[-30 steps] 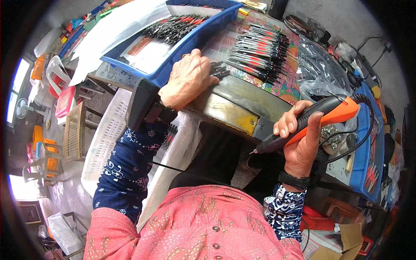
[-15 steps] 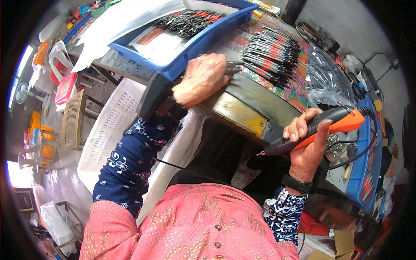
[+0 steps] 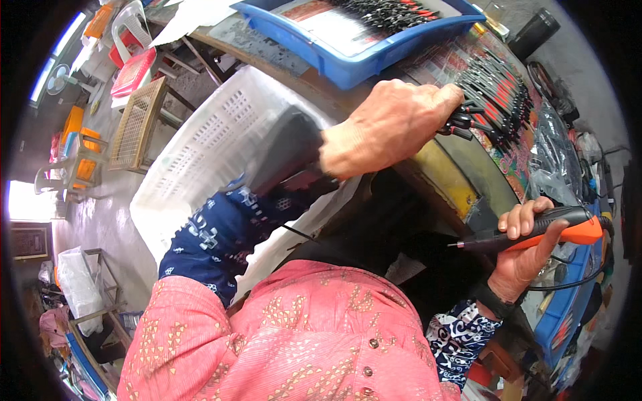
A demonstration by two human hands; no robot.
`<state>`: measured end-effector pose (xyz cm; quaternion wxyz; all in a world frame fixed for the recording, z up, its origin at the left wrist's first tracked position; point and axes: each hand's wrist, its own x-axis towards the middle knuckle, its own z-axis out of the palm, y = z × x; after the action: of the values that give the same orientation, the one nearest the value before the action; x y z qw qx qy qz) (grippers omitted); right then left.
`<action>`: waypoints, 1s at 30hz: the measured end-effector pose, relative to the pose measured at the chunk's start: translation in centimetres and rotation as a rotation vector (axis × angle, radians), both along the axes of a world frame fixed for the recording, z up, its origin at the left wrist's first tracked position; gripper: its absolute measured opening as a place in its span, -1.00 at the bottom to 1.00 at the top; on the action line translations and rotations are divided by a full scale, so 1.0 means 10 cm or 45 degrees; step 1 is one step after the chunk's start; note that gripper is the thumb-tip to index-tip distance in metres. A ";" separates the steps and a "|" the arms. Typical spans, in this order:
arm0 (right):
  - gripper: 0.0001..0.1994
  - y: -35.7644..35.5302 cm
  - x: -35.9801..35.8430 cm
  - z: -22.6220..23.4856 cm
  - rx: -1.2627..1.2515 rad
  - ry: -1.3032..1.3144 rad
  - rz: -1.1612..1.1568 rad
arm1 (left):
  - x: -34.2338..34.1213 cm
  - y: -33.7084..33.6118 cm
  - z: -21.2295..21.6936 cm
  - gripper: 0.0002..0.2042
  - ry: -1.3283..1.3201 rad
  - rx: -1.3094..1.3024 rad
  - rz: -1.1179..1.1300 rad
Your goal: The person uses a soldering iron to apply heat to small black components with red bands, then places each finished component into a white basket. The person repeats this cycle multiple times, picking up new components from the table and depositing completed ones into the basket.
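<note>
My left hand is closed round several slim black pieces, whose dark ends stick out past its fingers. It hovers at the table's near edge, beside a row of slender pen-like pieces in black, silver and red. Which part of the held pieces lies inside the fist is hidden. At the right, my right hand grips an orange and black electric screwdriver. Its thin metal tip points left, over the dark space below the table, touching nothing. A black cord runs from its rear end.
A blue tray of similar pieces stands on the table at the back. Below it, left of my lap, is a white perforated basket. Clear plastic bags lie right of the row, and another blue tray sits at far right.
The view has turned, so the surroundings sit further right. My left hand has moved from the blue tray's corner toward the row, still holding black pieces. The screwdriver stays in my right hand.
</note>
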<state>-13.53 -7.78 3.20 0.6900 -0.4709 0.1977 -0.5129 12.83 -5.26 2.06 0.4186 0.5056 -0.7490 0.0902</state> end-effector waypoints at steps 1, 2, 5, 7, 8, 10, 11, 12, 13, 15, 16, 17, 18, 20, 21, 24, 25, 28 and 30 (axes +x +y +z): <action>-0.54 -0.01 0.00 0.00 0.009 -0.002 0.011 | 0.02 0.10 0.03 -0.86 0.069 -0.028 -0.051; -0.54 -0.01 0.00 0.00 0.016 -0.004 0.019 | 0.08 0.24 0.06 -0.82 0.187 0.074 -0.132; -0.54 -0.03 0.00 0.00 0.019 0.009 0.045 | 0.39 0.70 0.09 -0.73 0.594 0.405 -0.255; -0.54 -0.03 0.01 0.01 0.021 0.026 0.051 | 0.69 0.97 0.08 -0.74 0.707 0.681 -0.216; -0.54 -0.03 0.01 0.01 0.029 0.035 0.054 | 0.82 1.07 0.05 -0.76 0.886 0.811 -0.122; -0.55 -0.03 0.03 0.03 0.021 0.069 0.053 | 1.07 1.20 -0.12 -0.82 1.099 0.877 -0.015; -0.55 -0.03 0.05 0.03 0.017 0.085 0.057 | 1.18 1.22 -0.24 -0.85 1.143 0.837 0.010; -0.55 -0.02 0.06 0.04 0.030 0.075 0.073 | 1.27 1.26 -0.38 -0.89 1.126 0.841 0.147; -0.55 -0.03 0.07 0.04 0.025 0.082 0.084 | 1.38 1.28 -0.52 -0.90 0.958 0.935 0.397; -0.55 -0.02 0.09 0.05 0.020 0.098 0.092 | 1.57 1.32 -0.82 -0.85 0.482 1.029 0.557; -0.55 -0.02 0.10 0.06 0.021 0.107 0.090 | 1.64 1.33 -0.99 -0.83 0.485 1.027 0.614; -0.56 -0.02 0.11 0.06 0.019 0.113 0.091 | 1.71 1.33 -1.16 -0.82 0.487 1.022 0.674; -0.56 -0.02 0.12 0.06 0.015 0.119 0.092 | 1.77 1.32 -1.32 -0.81 0.481 1.028 0.747; -0.56 -0.01 0.13 0.06 0.052 0.123 0.103 | 1.90 1.30 -1.63 -0.82 0.342 1.025 0.965; -0.56 -0.01 0.13 0.06 0.069 0.127 0.109 | 1.94 1.30 -1.78 -0.82 0.276 1.037 1.081; -0.56 0.01 0.17 0.04 0.098 0.160 0.144 | 2.11 1.22 -2.13 -0.87 0.076 0.998 1.091; -0.56 0.01 0.18 0.03 0.117 0.157 0.156 | 2.18 1.17 -2.21 -0.87 0.039 1.025 1.088; -0.56 0.02 0.21 0.00 0.167 0.144 0.179 | 2.34 1.01 -2.43 -0.87 0.001 0.976 1.029; -0.57 0.02 0.23 -0.02 0.205 0.135 0.199 | 2.40 0.94 -2.57 -0.87 0.028 0.943 1.047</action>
<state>-11.20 -7.60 3.03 0.7521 -0.4543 0.2371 -0.4145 36.82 4.19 -23.67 0.1510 0.8707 -0.4672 -0.0286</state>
